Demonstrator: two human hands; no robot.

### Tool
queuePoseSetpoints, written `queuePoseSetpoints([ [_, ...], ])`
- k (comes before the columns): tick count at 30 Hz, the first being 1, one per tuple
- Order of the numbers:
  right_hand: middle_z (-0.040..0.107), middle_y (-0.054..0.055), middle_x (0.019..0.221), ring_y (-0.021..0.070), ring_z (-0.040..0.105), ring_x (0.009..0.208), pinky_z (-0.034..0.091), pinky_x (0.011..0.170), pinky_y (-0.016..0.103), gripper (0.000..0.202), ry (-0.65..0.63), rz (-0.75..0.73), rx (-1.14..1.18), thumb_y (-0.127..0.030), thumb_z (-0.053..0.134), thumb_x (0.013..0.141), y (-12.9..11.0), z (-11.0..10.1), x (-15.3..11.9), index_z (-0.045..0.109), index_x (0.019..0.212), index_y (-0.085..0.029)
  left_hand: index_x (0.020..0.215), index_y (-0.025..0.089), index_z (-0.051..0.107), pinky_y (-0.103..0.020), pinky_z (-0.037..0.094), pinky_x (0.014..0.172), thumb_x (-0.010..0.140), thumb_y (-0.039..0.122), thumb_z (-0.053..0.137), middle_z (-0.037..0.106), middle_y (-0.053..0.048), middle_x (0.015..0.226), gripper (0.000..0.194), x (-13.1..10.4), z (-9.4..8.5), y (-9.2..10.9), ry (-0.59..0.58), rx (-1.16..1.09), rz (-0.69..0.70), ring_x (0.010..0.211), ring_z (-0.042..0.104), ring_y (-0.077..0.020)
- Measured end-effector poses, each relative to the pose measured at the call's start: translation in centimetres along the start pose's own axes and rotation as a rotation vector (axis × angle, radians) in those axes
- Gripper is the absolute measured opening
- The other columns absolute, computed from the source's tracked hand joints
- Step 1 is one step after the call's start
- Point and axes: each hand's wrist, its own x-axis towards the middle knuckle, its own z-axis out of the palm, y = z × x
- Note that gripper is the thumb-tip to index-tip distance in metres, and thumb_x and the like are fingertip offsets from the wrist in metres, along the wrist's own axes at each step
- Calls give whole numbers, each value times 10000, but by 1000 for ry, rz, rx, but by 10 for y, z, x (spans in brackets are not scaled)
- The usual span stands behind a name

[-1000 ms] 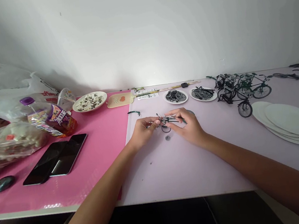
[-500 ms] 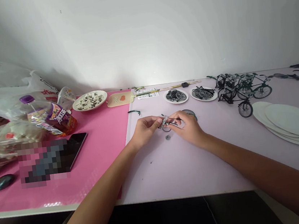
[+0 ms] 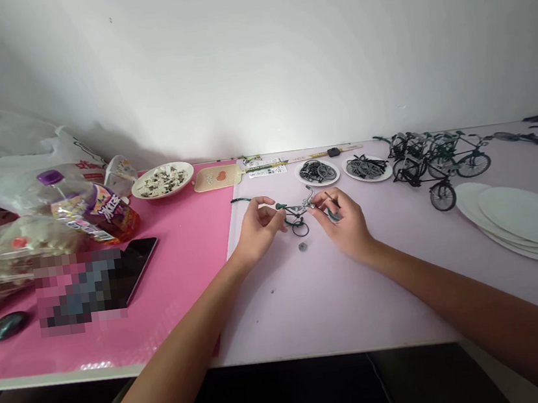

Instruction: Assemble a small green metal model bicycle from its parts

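A small dark green model bicycle [image 3: 294, 210] with silver handlebars hangs between my hands just over the table. My right hand [image 3: 345, 221] pinches it at the handlebar end between thumb and fingertips. A thin dark stick-like tool also lies across the right fingers; its kind is unclear. My left hand [image 3: 259, 232] is at the saddle end, thumb and curled fingers against the rear of the frame; their exact contact is partly hidden. A thin black ring [image 3: 300, 226] shows below the frame. A small grey round part [image 3: 303, 247] lies on the table just nearer to me.
Two plates of wheels and dark parts [image 3: 317, 172] stand behind my hands. Finished-looking model bicycles [image 3: 457, 155] cluster to the right, near stacked white plates [image 3: 530, 215]. A dark curved piece [image 3: 240, 199] lies beyond my left hand. A bottle [image 3: 93, 210] and a phone [image 3: 141, 269] lie left.
My hands have drawn slightly apart, and more of the bicycle frame shows between them. The right grip is now at the handlebars. My left fingers have loosened and lifted.
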Motion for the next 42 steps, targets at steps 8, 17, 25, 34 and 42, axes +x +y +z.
queuePoseSetpoints([
  [8, 661, 40, 941, 234, 679, 1018, 584, 923, 419, 420, -49, 85, 169, -385, 709, 928, 2, 3, -3, 338, 763, -275, 1309, 227, 408, -342, 541, 820, 854, 291, 815, 715, -62, 1070, 614, -3, 5, -5, -42, 9, -45, 893, 737, -184],
  [17, 630, -7, 870, 199, 681, 939, 614, 784, 356, 513, -59, 226, 359, -371, 830, 806, 0, 7, -3, 327, 776, -271, 1447, 255, 385, -396, 563, 916, 819, 262, 845, 692, -130, 1253, 778, -5, 5, -5, -168, -82, 105, 1051, 732, -229],
  [25, 652, 11, 828, 227, 706, 908, 610, 761, 364, 585, -106, 228, 298, -425, 875, 776, -3, 7, -8, 314, 735, -266, 1687, 266, 144, -465, 549, 978, 791, 272, 888, 714, -108, 1133, 1164, -9, 7, -5, -227, -14, 85, 1141, 710, -293],
  [34, 704, 35, 858, 262, 749, 987, 623, 803, 391, 515, -141, 184, 267, -399, 794, 857, 2, 7, -9, 309, 743, -271, 1702, 266, 148, -456, 557, 997, 881, 284, 812, 767, -134, 1157, 1057, -8, 7, -10, -184, 57, 144, 1095, 745, -269],
  [42, 712, 51, 947, 274, 725, 1128, 631, 846, 398, 446, -178, 198, 281, -365, 752, 886, -2, 6, -11, 326, 789, -276, 1679, 239, 221, -384, 540, 959, 946, 246, 711, 757, -48, 925, 882, -7, 8, -12, -145, 159, 244, 937, 739, -203],
])
